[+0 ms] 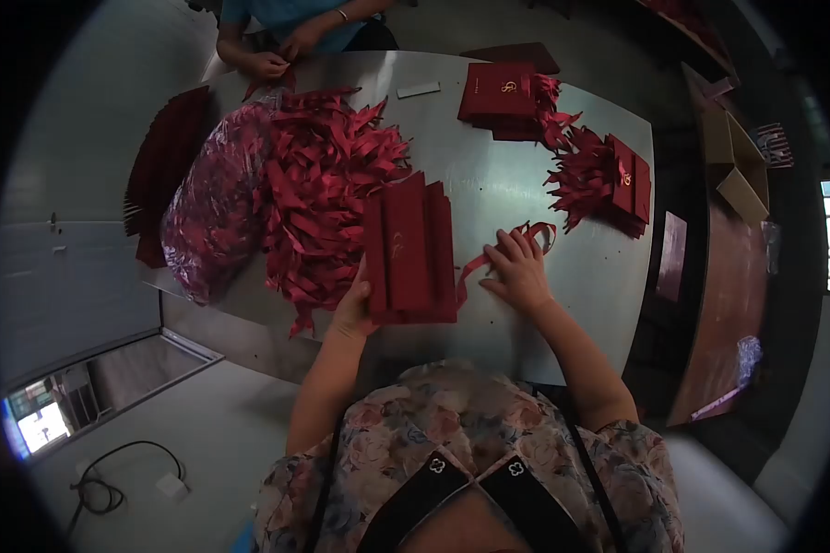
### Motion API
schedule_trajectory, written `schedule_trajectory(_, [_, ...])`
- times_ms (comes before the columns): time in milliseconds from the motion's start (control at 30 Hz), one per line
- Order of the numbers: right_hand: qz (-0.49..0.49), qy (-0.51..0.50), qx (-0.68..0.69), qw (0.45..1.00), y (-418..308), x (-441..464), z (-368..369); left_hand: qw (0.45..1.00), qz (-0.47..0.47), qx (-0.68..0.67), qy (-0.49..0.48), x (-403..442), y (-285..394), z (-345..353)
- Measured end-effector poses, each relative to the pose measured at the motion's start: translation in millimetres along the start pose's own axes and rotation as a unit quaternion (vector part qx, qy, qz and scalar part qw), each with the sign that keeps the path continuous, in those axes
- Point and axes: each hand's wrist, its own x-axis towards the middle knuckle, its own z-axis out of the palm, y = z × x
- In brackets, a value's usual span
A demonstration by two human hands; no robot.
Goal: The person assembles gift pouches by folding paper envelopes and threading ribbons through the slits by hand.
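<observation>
My left hand point(355, 311) grips the lower left side of a dark red gift bag point(409, 244), its thumb against the side and its other fingers hidden behind it. The bag has folded panels and a small gold mark. From its right edge a red ribbon point(471, 268) runs to my right hand point(522, 274), whose bent fingers hold it low over the table. The ribbon's loose end curls beyond the fingertips. Just left of the bag lies a large heap of red ribbons point(327, 198).
A clear plastic bag point(217, 198) of red material lies left on the metal table point(470, 198). Red bags with ribbons form a far stack point(498, 95) and a right stack point(629, 189). Across the table, a co-worker's hands point(281, 57) handle red ribbon. A cardboard box point(736, 166) stands right.
</observation>
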Motion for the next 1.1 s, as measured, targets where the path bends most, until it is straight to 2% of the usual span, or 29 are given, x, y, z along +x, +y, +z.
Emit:
schedule_trajectory(33, [-0.020, 0.050, 0.026, 0.998, 7, -3, 5, 1.000, 0.000, 0.003, 0.020, 3, 4, 1])
schedule_trajectory(67, [-0.004, 0.078, 0.043, 0.996, 15, -6, 11, 0.999, 0.000, 0.005, 0.039, 5, 9, 1])
schedule_trajectory(100, [0.032, 0.076, 0.034, 0.996, 38, -47, -6, 0.999, -0.006, -0.013, 0.048, -3, -24, 16])
schedule_trajectory(133, [0.060, 0.099, 0.032, 0.993, 49, -51, -5, 0.998, -0.003, 0.002, 0.055, 2, -26, 16])
schedule_trajectory(200, [0.211, 0.177, 0.101, 0.956, 66, -51, 2, 0.998, 0.003, 0.023, 0.063, 2, -25, 10])
schedule_trajectory(267, [0.361, 0.243, 0.229, 0.871, 75, -42, -6, 0.995, 0.021, 0.042, 0.084, 1, -27, 1])
schedule_trajectory(333, [0.364, 0.256, 0.357, 0.821, 83, -25, -17, 0.996, 0.009, 0.049, 0.072, 2, -34, -3])
schedule_trajectory(367, [0.348, 0.250, 0.481, 0.765, 62, -8, -43, 0.995, 0.006, 0.064, 0.075, 5, -35, -3])
schedule_trajectory(400, [0.260, 0.275, 0.426, 0.822, 71, 5, -30, 0.996, -0.001, 0.062, 0.066, 10, -35, 2])
schedule_trajectory(467, [0.237, 0.234, 0.410, 0.849, 49, 33, -55, 0.994, -0.022, 0.098, 0.041, 11, -29, 17])
schedule_trajectory(533, [0.235, 0.178, 0.523, 0.800, 36, 48, -59, 0.988, -0.019, 0.146, 0.039, 20, -22, 18])
schedule_trajectory(567, [0.244, 0.135, 0.693, 0.665, 33, 55, -51, 0.980, -0.018, 0.192, 0.039, 25, -13, 16])
schedule_trajectory(600, [0.249, 0.135, 0.710, 0.645, 25, 53, -54, 0.980, -0.010, 0.194, 0.048, 31, -4, 19])
schedule_trajectory(633, [0.255, 0.135, 0.725, 0.625, 18, 50, -61, 0.958, -0.034, 0.282, 0.042, 39, 5, 25])
schedule_trajectory(667, [0.282, 0.121, 0.712, 0.632, 16, 43, -61, 0.928, -0.059, 0.366, 0.036, 49, 11, 28])
schedule_trajectory(700, [0.286, 0.105, 0.721, 0.623, 14, 34, -56, 0.929, -0.053, 0.365, 0.044, 59, 15, 28])
schedule_trajectory(733, [0.290, 0.090, 0.729, 0.613, 16, 22, -45, 0.881, -0.069, 0.467, 0.018, 71, 16, 28])
schedule_trajectory(767, [0.302, 0.056, 0.642, 0.703, 33, 9, -10, 0.822, -0.086, 0.563, -0.010, 82, 15, 29])
schedule_trajectory(800, [0.295, 0.062, 0.569, 0.766, 30, -7, 0, 0.823, -0.084, 0.562, -0.005, 91, 12, 31])
schedule_trajectory(833, [0.285, 0.069, 0.491, 0.821, 23, -23, 3, 0.779, -0.081, 0.622, -0.001, 99, 8, 34])
schedule_trajectory(867, [0.326, 0.058, 0.433, 0.838, 20, -35, 4, 0.730, -0.080, 0.679, 0.003, 105, 2, 36])
schedule_trajectory(900, [0.325, 0.056, 0.434, 0.838, 21, -42, 8, 0.708, -0.077, 0.701, 0.015, 108, 0, 48])
schedule_trajectory(933, [0.313, 0.082, 0.465, 0.824, 27, -49, 14, 0.710, -0.078, 0.700, 0.016, 113, -5, 45])
schedule_trajectory(1000, [0.303, 0.104, 0.500, 0.804, 33, -58, 23, 0.552, 0.063, 0.831, 0.030, 114, -13, 40])
schedule_trajectory(1033, [0.304, 0.108, 0.503, 0.802, 37, -58, 23, 0.552, 0.060, 0.831, 0.029, 109, -16, 39])
schedule_trajectory(1100, [0.306, 0.114, 0.506, 0.799, 40, -60, 21, 0.559, 0.209, 0.794, 0.114, 90, -27, 38])
